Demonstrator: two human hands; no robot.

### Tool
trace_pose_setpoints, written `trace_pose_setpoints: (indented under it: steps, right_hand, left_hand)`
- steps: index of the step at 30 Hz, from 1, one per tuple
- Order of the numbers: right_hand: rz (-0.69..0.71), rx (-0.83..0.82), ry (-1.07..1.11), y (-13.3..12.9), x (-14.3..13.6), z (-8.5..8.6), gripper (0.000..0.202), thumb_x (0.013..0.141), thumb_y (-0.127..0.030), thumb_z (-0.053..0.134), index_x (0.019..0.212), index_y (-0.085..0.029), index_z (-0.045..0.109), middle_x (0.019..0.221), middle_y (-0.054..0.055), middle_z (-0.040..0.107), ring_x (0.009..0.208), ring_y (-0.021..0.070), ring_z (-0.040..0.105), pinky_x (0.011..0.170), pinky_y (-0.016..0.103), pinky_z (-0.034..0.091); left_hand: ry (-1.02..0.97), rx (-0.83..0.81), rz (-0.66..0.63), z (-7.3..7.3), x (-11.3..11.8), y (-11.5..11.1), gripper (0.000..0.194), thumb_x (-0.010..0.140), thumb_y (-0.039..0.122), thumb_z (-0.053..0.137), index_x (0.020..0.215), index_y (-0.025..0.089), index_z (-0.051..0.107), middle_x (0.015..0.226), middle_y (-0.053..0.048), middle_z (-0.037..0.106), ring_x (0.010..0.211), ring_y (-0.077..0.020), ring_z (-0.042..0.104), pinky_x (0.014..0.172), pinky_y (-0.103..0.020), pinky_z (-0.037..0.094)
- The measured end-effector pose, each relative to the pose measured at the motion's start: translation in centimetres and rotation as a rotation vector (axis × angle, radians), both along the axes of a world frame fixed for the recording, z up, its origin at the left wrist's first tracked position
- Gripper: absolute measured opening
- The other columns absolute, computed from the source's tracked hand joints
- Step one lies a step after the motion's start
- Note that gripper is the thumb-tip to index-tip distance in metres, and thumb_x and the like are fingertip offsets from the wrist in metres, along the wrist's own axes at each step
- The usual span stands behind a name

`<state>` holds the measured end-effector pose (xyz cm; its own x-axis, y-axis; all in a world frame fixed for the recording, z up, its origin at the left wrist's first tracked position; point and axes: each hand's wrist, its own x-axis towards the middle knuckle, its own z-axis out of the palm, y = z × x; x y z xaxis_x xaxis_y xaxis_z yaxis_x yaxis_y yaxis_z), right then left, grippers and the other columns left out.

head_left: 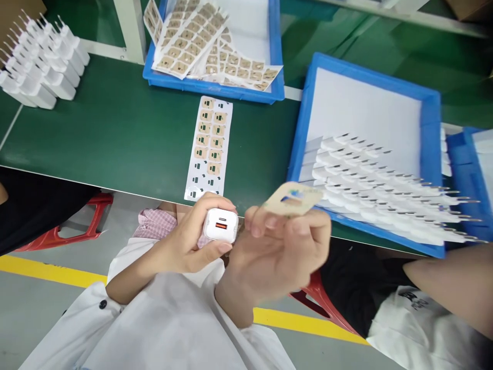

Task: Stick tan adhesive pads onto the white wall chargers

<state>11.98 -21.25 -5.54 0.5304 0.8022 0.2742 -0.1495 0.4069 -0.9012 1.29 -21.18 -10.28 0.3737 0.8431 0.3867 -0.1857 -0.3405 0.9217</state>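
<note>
A white charger (221, 234) with one small slot and one orange port faces up, and my left hand (192, 231) is closed around it. To its right, my right hand (281, 246) is raised and pinches a beige sticker (292, 199) with a cut-out between thumb and fingers. The sticker is apart from the charger and somewhat blurred. Beyond my left hand, a white sheet (209, 149) with two columns of beige stickers lies on the green table (115, 128). At its near end several sticker places show only white backing.
A blue tray (213, 92) at the back holds more sticker sheets. Another blue tray (300, 139) at right carries rows of white chargers (370, 190) with metal prongs. More white chargers (42, 67) stand at far left. People sit on both sides, near red stools (94, 221).
</note>
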Motion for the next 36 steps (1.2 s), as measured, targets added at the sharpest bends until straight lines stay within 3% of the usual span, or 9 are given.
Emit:
trace_pose_setpoints:
  steps: [4, 7, 12, 17, 25, 36]
  right_hand:
    - [0.273, -0.079, 0.098, -1.6, 0.1, 0.6, 0.023, 0.086, -0.025, 0.063, 0.067, -0.022, 0.049, 0.065, -0.005, 0.043, 0.051, 0.0099, 0.038, 0.047, 0.024, 0.031]
    - [0.377, -0.132, 0.201, -2.2, 0.0, 0.3, 0.026, 0.085, -0.027, 0.065, 0.066, -0.021, 0.049, 0.065, -0.005, 0.039, 0.052, 0.0097, 0.037, 0.047, 0.024, 0.030]
    - [0.381, -0.105, 0.169, -2.3, -0.3, -0.2, 0.027, 0.087, -0.026, 0.065, 0.066, -0.021, 0.048, 0.067, -0.004, 0.039, 0.056, 0.0110, 0.042, 0.050, 0.026, 0.032]
    - [0.337, -0.077, 0.114, -2.4, -0.7, -0.3, 0.023, 0.089, -0.024, 0.062, 0.068, -0.021, 0.051, 0.073, -0.002, 0.044, 0.061, 0.0121, 0.049, 0.054, 0.027, 0.039]
    - [0.315, -0.099, 0.115, -2.5, -0.9, -0.6, 0.022, 0.087, -0.023, 0.062, 0.068, -0.021, 0.052, 0.074, -0.002, 0.045, 0.059, 0.0104, 0.045, 0.056, 0.027, 0.043]
    - [0.294, -0.141, 0.099, -2.5, -0.8, -0.7, 0.022, 0.087, -0.026, 0.063, 0.068, -0.022, 0.052, 0.072, -0.002, 0.044, 0.058, 0.0112, 0.044, 0.055, 0.027, 0.042]
  left_hand:
    - [-0.021, 0.161, 0.074, 0.4, -0.6, 0.8, 0.041, 0.098, 0.042, 0.058, 0.132, 0.022, 0.046, 0.112, -0.008, 0.051, 0.104, -0.0219, 0.055, 0.086, -0.037, 0.052]
    - [-0.028, 0.211, 0.086, 0.5, -0.6, 1.1, 0.049, 0.095, 0.047, 0.058, 0.134, 0.020, 0.046, 0.115, -0.010, 0.049, 0.107, -0.0235, 0.053, 0.086, -0.039, 0.053]
    - [-0.025, 0.263, 0.097, 0.4, -0.5, 1.2, 0.056, 0.094, 0.052, 0.053, 0.138, 0.019, 0.042, 0.118, -0.012, 0.047, 0.111, -0.0260, 0.050, 0.088, -0.044, 0.054]
    - [-0.029, 0.276, 0.132, 0.4, -0.5, 1.2, 0.059, 0.094, 0.055, 0.055, 0.137, 0.017, 0.044, 0.118, -0.011, 0.046, 0.112, -0.0243, 0.050, 0.088, -0.041, 0.054]
    - [0.043, 0.320, 0.195, 0.8, -0.4, 1.4, 0.054, 0.093, 0.056, 0.055, 0.133, 0.022, 0.044, 0.114, -0.010, 0.051, 0.108, -0.0258, 0.054, 0.083, -0.043, 0.055]
    - [0.045, 0.305, 0.197, 0.9, -0.3, 1.4, 0.053, 0.094, 0.053, 0.057, 0.133, 0.018, 0.046, 0.115, -0.010, 0.052, 0.110, -0.0246, 0.054, 0.086, -0.042, 0.055]
